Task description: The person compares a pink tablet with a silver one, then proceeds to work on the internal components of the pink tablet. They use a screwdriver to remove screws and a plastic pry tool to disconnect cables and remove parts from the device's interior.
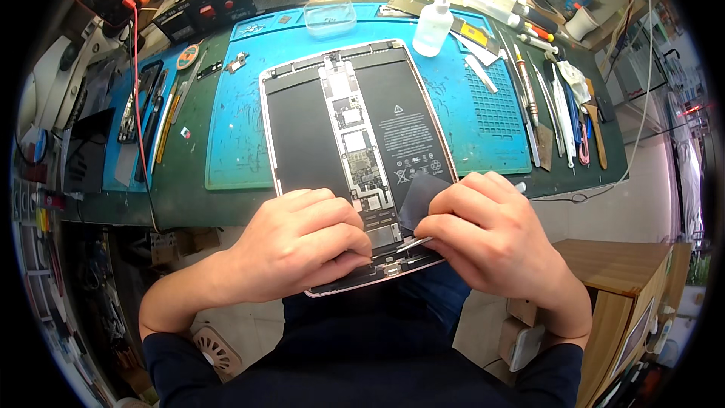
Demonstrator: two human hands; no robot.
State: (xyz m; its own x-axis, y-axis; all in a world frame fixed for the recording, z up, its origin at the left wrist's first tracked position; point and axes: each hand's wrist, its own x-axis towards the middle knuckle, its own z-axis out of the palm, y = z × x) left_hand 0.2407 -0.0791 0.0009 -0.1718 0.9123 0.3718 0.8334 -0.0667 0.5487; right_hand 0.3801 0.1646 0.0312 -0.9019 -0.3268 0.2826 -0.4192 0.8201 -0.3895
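An opened tablet [302, 128] lies face down in front of me with its back off. Two black batteries flank a narrow circuit board [361, 162] down its middle. Its near end juts past the bench edge over my lap. My right hand [487, 230] pinches slim silver tweezers [411, 244], their tip at the parts near the tablet's near edge. Beside those fingers, a dark film-like piece [423, 200] covers part of the right battery. My left hand [306, 238] is closed over the near left part, its fingertips by the near edge; what they grip is hidden.
A blue work mat [238, 143] lies under the tablet's far part. Beyond it stand a clear bottle [433, 29] and a clear plastic tray [330, 18]. Several tools and a brush [596, 136] lie at right. A red cable [137, 68] hangs at left.
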